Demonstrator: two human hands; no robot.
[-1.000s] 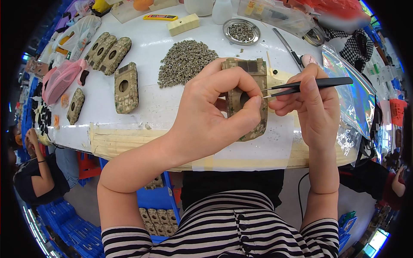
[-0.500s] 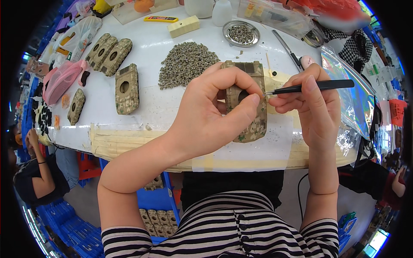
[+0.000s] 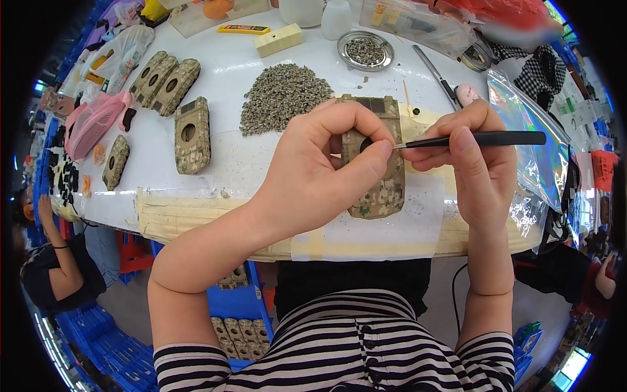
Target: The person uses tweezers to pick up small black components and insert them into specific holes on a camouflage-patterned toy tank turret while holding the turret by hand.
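Note:
Black tweezers (image 3: 503, 138) lie across the fingers of my right hand (image 3: 480, 163), their thin metal tips pointing left. Those tips reach the pinched thumb and forefinger of my left hand (image 3: 326, 166). Whatever sits in that pinch is too small to make out. Beneath both hands a camouflage toy tank hull (image 3: 385, 189) lies on the table, its round opening partly hidden by my left fingers. Just beyond my left hand spreads a heap of small camouflage parts (image 3: 277, 98).
More camouflage hulls (image 3: 192, 140) stand at the left. Farther back are a round metal dish (image 3: 366, 60) of small parts, a cream block (image 3: 279, 40) and a white bottle (image 3: 337, 21). A knife (image 3: 436, 75) lies right of the dish. Masking tape (image 3: 196, 215) covers the table's near edge.
The tweezers have shifted slightly left, their tips now at my left fingertips. My left thumb and forefinger have drawn a little down and left.

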